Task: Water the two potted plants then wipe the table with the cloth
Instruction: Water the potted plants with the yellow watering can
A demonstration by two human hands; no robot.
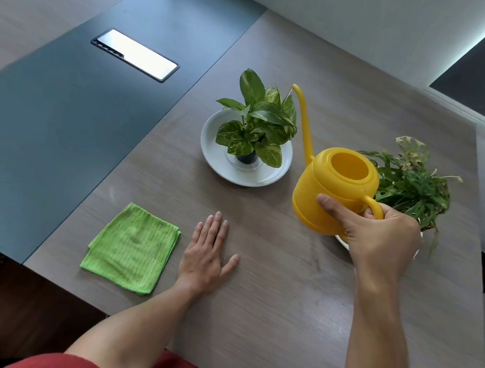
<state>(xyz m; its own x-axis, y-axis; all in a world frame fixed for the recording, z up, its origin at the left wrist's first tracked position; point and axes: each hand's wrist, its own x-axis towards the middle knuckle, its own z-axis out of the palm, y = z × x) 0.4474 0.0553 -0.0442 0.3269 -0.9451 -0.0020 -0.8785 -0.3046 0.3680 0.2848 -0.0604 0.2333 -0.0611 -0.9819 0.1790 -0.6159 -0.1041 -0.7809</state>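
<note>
While gripped by its handle in the right hand, the yellow watering can sits raised between the two plants, open top empty-looking, long thin spout reaching up beside the left potted plant in a white dish. Right potted plant partly behind the can, near the table edge. Bare tabletop in front. Folded green cloth lies near the front edge; left hand flat, fingers spread, just beside it, holding nothing.
</note>
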